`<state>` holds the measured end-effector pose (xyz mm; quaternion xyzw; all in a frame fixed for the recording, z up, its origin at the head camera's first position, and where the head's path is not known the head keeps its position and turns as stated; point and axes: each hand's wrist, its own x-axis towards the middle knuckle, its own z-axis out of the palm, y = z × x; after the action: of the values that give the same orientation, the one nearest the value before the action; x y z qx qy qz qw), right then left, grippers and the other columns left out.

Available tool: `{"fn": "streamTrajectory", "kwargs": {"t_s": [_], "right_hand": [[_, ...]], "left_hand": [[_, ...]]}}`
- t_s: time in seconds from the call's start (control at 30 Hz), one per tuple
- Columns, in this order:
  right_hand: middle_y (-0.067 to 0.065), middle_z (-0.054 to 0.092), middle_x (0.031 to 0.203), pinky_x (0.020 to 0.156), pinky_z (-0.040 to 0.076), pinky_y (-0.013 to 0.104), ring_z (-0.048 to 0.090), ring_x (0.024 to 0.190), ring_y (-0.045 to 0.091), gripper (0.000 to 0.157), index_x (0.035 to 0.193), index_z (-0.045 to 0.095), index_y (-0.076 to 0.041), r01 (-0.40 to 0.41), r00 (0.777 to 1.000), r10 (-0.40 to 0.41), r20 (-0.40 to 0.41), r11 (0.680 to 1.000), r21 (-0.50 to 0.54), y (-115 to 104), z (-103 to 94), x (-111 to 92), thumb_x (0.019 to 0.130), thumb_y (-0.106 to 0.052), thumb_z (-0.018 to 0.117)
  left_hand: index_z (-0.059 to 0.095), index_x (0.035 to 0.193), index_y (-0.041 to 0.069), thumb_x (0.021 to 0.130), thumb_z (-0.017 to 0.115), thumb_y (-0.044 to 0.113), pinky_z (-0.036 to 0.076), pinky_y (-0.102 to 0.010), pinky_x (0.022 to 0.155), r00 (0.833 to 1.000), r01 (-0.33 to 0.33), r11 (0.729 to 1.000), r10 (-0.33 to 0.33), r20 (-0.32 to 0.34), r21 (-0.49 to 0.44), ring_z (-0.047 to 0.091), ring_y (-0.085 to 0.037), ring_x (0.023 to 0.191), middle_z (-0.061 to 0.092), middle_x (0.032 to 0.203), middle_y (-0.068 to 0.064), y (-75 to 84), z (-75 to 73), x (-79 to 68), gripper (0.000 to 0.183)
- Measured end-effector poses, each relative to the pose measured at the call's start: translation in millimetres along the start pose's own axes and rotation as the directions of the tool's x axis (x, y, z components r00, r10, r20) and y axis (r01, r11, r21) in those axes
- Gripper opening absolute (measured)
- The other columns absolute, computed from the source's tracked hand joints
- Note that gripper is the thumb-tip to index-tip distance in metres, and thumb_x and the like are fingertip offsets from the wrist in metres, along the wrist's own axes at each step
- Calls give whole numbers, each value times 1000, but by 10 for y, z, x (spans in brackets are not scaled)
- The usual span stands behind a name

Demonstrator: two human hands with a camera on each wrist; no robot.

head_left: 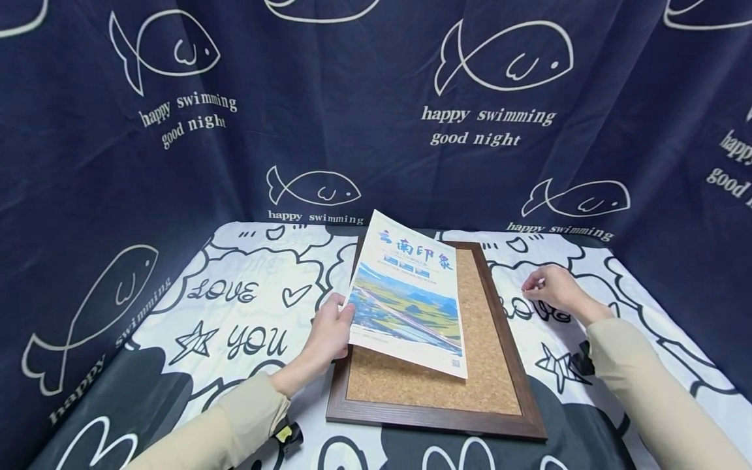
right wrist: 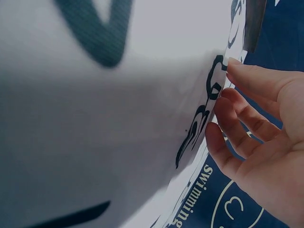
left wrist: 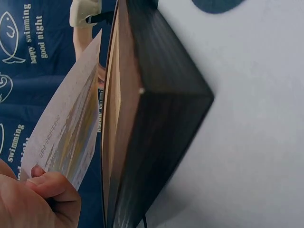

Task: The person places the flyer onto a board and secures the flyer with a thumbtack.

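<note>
My left hand [head_left: 330,329] grips the left edge of a printed poster [head_left: 405,287] between thumb and fingers. Blue Chinese lettering runs across its top, above a landscape picture. The sheet slants over a cork board [head_left: 435,385] with a dark brown wooden frame [head_left: 435,425], hiding much of the cork. In the left wrist view, the hand [left wrist: 42,197] holds the sheet beside the frame's corner. To the right of the board, my right hand [head_left: 552,287] is raised over the cloth, thumb and index tips close together. I cannot tell whether something tiny is between them.
A white cloth [head_left: 235,313] with black doodles and words covers the table under the board. Dark blue curtains [head_left: 376,117] with white fish drawings hang behind and on both sides. A black strap with a yellow part [head_left: 288,434] shows at the left wrist.
</note>
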<state>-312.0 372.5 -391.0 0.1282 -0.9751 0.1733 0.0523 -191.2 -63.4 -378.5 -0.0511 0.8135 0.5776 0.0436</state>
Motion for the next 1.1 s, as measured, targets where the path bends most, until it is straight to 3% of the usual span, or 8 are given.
{"fn": "streamTrajectory", "kwargs": {"t_s": [0.33,1.1], "right_hand": [[9,69,78,61,37,27,47,62,9,7,78,74,-5,6,1000,-6,0,1000,10,-10,-18,5,74,-9,78],[12,69,80,61,37,27,48,61,10,8,80,74,-3,-12,1000,12,5,1000,18,-13,-13,-16,75,-9,78]], "left_hand": [[46,111,0,103,37,17,34,-21,35,996,-51,993,58,65,-105,35,-8,35,46,57,-1,5,84,-7,21],[40,121,-6,103,33,11,44,-25,35,974,-44,986,78,214,-159,42,-8,32,47,49,-2,-38,252,-78,26]]}}
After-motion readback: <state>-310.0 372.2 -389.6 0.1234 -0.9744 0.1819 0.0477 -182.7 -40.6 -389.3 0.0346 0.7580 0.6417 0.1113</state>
